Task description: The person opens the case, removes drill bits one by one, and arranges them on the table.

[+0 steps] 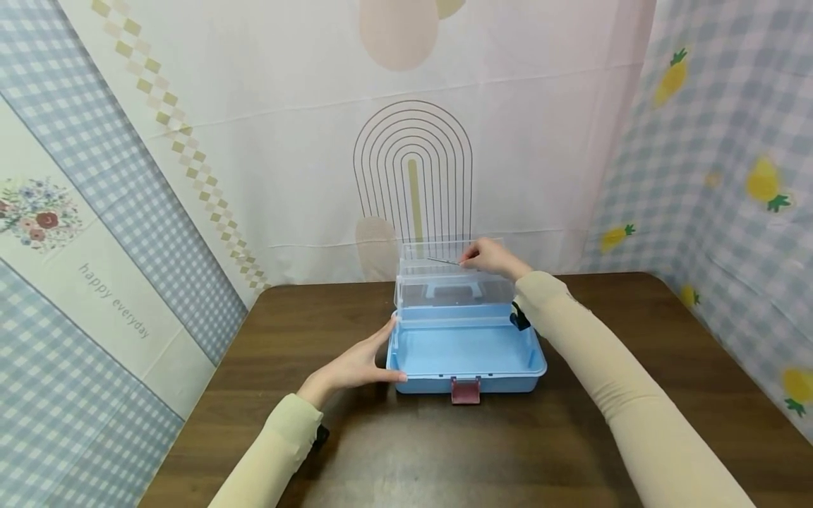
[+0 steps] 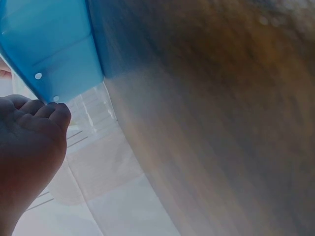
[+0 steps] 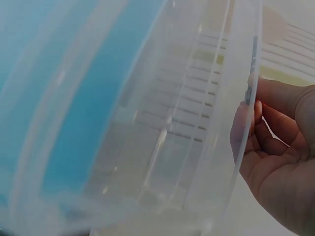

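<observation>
A light blue plastic box (image 1: 466, 351) stands on the table with its clear lid and tray section raised at the back and a pink latch (image 1: 466, 391) hanging at the front. My left hand (image 1: 358, 361) spans the box's left end, thumb along the front rim and fingers at the rear left side; its fingertips show against the blue wall in the left wrist view. My right hand (image 1: 492, 257) pinches the end of a thin grey stick (image 1: 443, 261) above the raised clear tray (image 1: 438, 270). In the right wrist view, the stick shows partly behind the clear wall.
The brown wooden table (image 1: 317, 310) runs back to a patterned cloth wall (image 1: 305, 155). A checked cloth (image 1: 718, 141) with yellow fruit prints hangs on the right, and another checked cloth (image 1: 95, 141) on the left. Dark wrist devices sit at both sleeves.
</observation>
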Demonstrator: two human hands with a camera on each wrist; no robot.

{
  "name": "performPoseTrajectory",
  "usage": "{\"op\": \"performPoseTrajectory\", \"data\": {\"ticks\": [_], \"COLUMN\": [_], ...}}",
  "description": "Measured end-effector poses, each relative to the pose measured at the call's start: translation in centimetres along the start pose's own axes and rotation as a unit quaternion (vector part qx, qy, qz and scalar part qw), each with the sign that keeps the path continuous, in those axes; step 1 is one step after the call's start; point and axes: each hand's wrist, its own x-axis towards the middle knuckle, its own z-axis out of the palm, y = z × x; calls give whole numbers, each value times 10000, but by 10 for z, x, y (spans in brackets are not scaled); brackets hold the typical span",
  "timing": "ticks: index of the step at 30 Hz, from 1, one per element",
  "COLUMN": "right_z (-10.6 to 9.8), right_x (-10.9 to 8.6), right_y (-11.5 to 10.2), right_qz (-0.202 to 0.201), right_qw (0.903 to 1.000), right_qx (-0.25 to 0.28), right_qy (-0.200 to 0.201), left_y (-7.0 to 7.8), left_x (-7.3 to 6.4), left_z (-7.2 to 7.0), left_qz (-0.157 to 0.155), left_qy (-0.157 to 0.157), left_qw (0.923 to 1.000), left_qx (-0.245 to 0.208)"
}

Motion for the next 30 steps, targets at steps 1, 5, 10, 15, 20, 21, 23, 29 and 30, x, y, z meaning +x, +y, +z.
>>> {"op": "performPoseTrajectory", "data": {"ticks": [1, 5, 10, 15, 20, 21, 23, 29, 30], "right_z": [-2, -16, -35, -54, -74, -79, -87, -107, -109], "right_x": [-2, -9, -22, -37, -58, -62, -72, -98, -103], "right_y": [2, 10, 26, 40, 54, 58, 66, 89, 93], "right_qz": [17, 71, 110, 169, 423, 484, 588, 866, 889], "right_qw": [10000, 9998, 9991, 9979, 9960, 9954, 9942, 9887, 9879], "right_qx": [48, 49, -48, 33, -169, -249, -330, -467, -448], "right_qy": [23, 158, 397, 630, 768, 792, 832, 1131, 1186], "left_y": [0, 0, 1, 3, 3, 3, 3, 2, 2], "left_x": [0, 0, 0, -1, -1, -1, -1, -1, -1], "left_z": [0, 1, -1, -2, -1, -1, -2, -1, -1], "left_qz": [1, -2, 55, 26, 25, 32, 40, 36, 29], "left_qy": [-11, -31, 4, -6, -29, -31, -31, -44, -43], "left_qw": [10000, 10000, 10000, 10000, 10000, 10000, 10000, 10000, 10000], "left_qx": [-2, -31, -17, -11, -19, -25, -33, -51, -49]}}
